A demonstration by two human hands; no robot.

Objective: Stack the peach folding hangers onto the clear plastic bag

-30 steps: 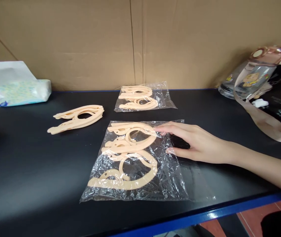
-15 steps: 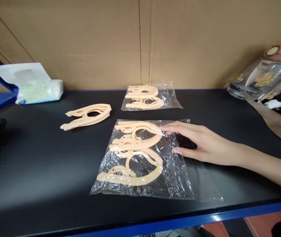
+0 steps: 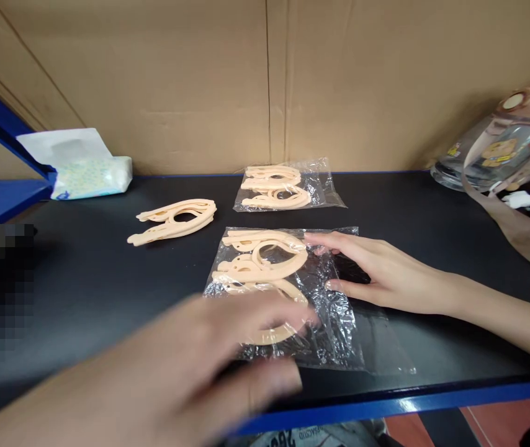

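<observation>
**Slick film, stiff hangers: both hands at the clear bag [image 3: 342, 313]**

The bag lies flat on the black table [image 3: 79, 273], centre of the frame and a little low, with cream-coloured folded hangers [image 3: 265, 273] inside. The right hand [image 3: 383, 273], at right of centre, has its forefinger on the bag's upper right part, by a hanger's rounded end, and its thumb lower down at the film; the two are well parted and pinch nothing. The left hand [image 3: 204, 338] is a blur at lower centre, over the bag's near left part in the picture. Its thumb stands apart from its fingers, with nothing visibly gripped; whether it touches the film, I cannot tell.

The bag should be light. Its thin, crinkled film will likely slide and bunch, while the hangers look stiff, like plastic, with slim arms that may not take hard bending. The surest hold is probably on the thick curved arms through the film; the loose film at the right would give a floppier one.

Another hanger [image 3: 167, 232] lies unbagged at left of centre.
</observation>
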